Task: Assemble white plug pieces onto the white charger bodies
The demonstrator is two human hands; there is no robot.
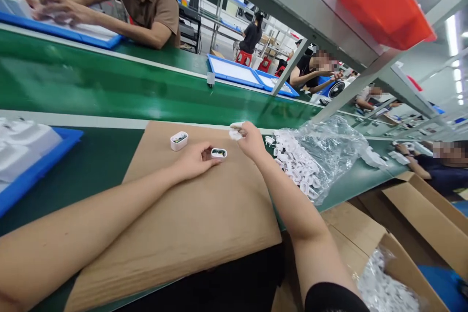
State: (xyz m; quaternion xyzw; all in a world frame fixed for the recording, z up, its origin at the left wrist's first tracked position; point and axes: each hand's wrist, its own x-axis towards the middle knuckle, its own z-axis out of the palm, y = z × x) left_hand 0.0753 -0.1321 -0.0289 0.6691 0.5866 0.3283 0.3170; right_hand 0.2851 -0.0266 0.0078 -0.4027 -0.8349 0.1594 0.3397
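Observation:
My left hand (199,158) rests on the cardboard sheet (204,204) with its fingers closed round a small white oval housing (219,153). Its open top faces up and shows electronic parts inside. A second housing (179,141) of the same kind stands to the left, apart from the hand. Over the sheet's far right corner, my right hand (252,140) pinches a small white plastic part (236,132), partly covered by the fingers. Just right of it lies a heap of white plastic pieces (298,163), spilling from a clear plastic bag (336,151).
At left is a blue-rimmed tray (44,165) with white moulded inserts. The green conveyor (127,83) runs behind the sheet. Cardboard boxes (380,234) stand at lower right. A metal frame (278,5) with a red bin (380,0) hangs overhead. A co-worker (146,14) sits across.

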